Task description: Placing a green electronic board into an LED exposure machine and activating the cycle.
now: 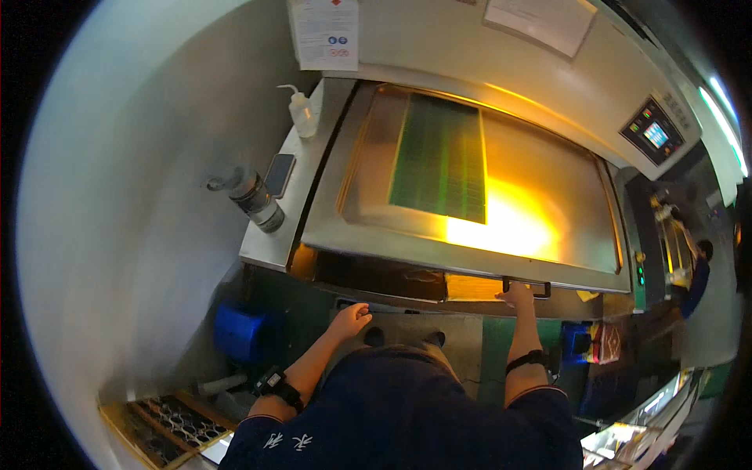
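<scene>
My right hand (517, 296) is closed round a black handle (536, 287) on the front edge of a wide metal-framed machine bed (368, 239). My left hand (350, 319) has its fingers curled just below the bed's left front, close to a dark bar (345, 303); whether anything is inside the fingers cannot be made out. On the bed's shiny surface lies a rectangular green panel (440, 160) with thin pale borders. Strong yellow light glows across the surface to the right of the panel.
Along the left stand a white squeeze bottle (302, 116), a phone (280, 174) and a dark drinking bottle (258, 202) on a metal ledge (262, 245). A control screen (655, 135) is at right. Blue stool (237, 333) below left. Another person (695, 274) works at far right.
</scene>
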`<state>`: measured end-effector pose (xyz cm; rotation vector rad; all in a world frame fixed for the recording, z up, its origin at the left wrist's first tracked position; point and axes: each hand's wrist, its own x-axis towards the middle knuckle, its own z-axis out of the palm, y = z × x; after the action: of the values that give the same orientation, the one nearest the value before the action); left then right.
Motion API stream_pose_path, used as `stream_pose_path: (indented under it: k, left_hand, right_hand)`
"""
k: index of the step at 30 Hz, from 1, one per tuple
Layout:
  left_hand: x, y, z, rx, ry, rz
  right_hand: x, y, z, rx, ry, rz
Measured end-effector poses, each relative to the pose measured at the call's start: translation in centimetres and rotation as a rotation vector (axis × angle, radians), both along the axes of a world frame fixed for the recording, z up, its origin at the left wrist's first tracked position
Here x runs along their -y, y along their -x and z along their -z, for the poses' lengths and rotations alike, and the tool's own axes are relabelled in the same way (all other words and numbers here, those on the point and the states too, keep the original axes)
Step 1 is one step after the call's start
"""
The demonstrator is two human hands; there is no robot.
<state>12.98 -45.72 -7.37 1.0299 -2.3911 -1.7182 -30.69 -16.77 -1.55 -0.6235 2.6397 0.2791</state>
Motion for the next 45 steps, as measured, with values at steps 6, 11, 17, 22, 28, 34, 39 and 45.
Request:
stream_pose_path:
  k: [6,11,17,22,28,34,39,45]
  left_hand:
    - [0.5,6.2,-3.5,0.019,0.073,0.251]
    - [4.8,16.4,0.8,-0.018,0.862,0.08]
    - [10.7,22.4,0.2,0.282,0.909,-0.18]
    - [10.7,25.4,-3.6,0.471,0.663,-0.293]
    - [14.3,23.9,-4.4,0.636,0.202,-0.28]
    - [12.0,24.6,-8.1,0.099,-0.45,-0.294]
    - [10.0,23.6,-2.1,-0.346,-0.104,-0.16]
    - [0.1,22.2,-16.7,-0.376,-0.465,-0.173]
  right_hand:
    - [-4.6,-6.6,-9.0,-0.046,-0.105,-0.006]
    - [-4.0,-7.7,-23.8,-0.269,0.123,-0.14]
    - [-2.7,-4.5,-32.7,-0.446,0.489,-0.394]
    - [-2.7,-0.8,-35.1,-0.661,0.805,-0.598]
    - [-1.4,2.3,-39.0,-0.844,0.928,-0.748]
    - [1.5,6.1,-39.3,-1.116,1.11,-0.743]
    - [1.7,5.5,-35.9,-1.253,1.311,-0.599]
    - [-5.0,-4.9,-12.8,-0.498,1.299,0.477]
